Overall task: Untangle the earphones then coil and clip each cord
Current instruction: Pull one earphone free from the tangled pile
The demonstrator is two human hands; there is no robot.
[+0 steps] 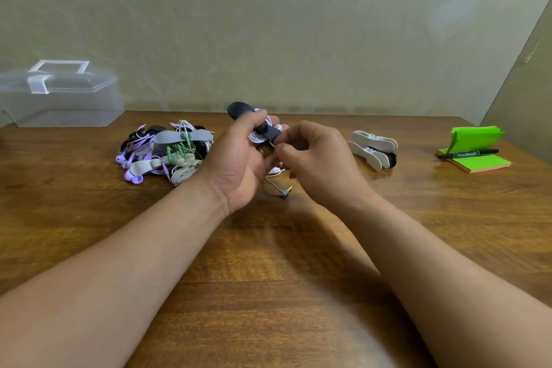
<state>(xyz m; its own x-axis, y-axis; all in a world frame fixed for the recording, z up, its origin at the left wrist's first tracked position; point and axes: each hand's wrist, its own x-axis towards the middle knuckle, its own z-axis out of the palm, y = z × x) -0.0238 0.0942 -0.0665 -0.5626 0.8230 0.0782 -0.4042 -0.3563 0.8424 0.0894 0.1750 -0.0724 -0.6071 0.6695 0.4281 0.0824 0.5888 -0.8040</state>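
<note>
Holding the white coil (259,137) and dark clip (240,109) in your curled left hand (236,164) above the table's (268,278) middle, nearer its back edge, use your right hand (321,158), which pinches the loose tail (269,183), to wind it snugly. Take in the dangling plug (286,190) before you close the clip.

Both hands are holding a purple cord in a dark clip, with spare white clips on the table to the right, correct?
Not quite. The head view shows the cord in the dark clip is white, not purple. The left hand and right hand hold it, and the spare white clips lie to the right.
</note>
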